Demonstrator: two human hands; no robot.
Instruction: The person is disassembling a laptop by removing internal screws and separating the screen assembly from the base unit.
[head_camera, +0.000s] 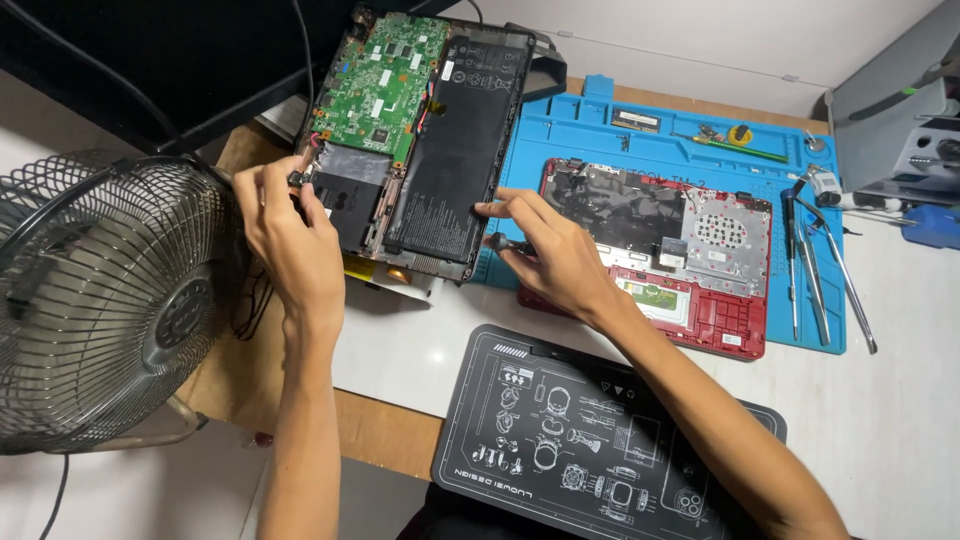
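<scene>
Now both hands' fingers on the opened laptop.

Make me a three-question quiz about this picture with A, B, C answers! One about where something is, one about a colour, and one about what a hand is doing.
1. Where is the wire fan?
A. On the blue mat
B. At the left edge, beside the left hand
C. On the black mat

2. What colour is the laptop shell lying on the blue mat?
A. Red
B. Yellow
C. White

3. What is the left hand doing?
A. Lying flat on the black mat
B. Holding a screwdriver
C. Pinching a small dark part at the edge of the open laptop

Answers:
1 B: the fan fills the left side, next to the left hand.
2 A: its rim shows red around the metal inner plate.
3 C: its fingers close on a small dark piece by the laptop's left edge, while the right hand rests at the battery.
</scene>
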